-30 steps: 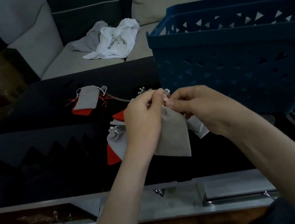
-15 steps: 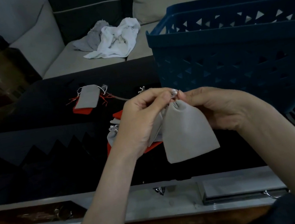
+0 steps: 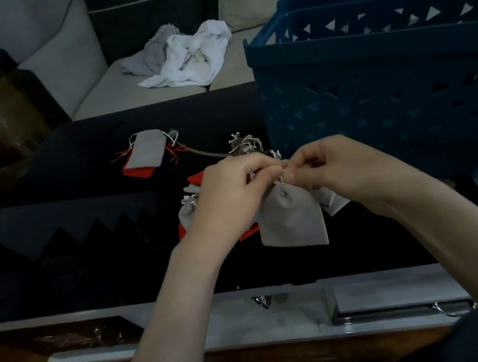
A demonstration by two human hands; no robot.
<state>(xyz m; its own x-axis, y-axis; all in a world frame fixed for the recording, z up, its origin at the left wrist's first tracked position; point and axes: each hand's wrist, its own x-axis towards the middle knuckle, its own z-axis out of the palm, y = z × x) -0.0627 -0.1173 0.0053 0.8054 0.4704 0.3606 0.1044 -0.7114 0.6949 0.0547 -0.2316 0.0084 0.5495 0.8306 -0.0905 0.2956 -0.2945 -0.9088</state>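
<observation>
Compared with half a second back, the grey pouch [image 3: 291,219] isn't swung out to the right any more. It hangs pretty much straight down, just below centre of the frame, and its neck is bunched tight.

Both forearms come up from the bottom edge and meet mid-frame over the black table [image 3: 82,240]. The left hand [image 3: 227,195] is knuckles-up with its fingers curled in. The right hand [image 3: 335,173] mirrors it, thumb tip pointing left. Both are closed in a pinch on the cord [image 3: 282,188] right at the top of the pouch, fingertips nearly touching, so the pouch dangles from that pinch and doesn't seem to rest on the table.

Under and behind the left hand is a pile of pouches [image 3: 188,217], grey and red mixed. A pale flat piece [image 3: 333,204] pokes out under the right wrist, can't tell what it is. A bit further back, left of centre, another grey pouch [image 3: 147,149] lies on a red pouch [image 3: 137,173]. The blue basket [image 3: 376,99] fills the right side. Top centre, a white cloth [image 3: 193,56] is crumpled on the sofa [image 3: 107,92].
</observation>
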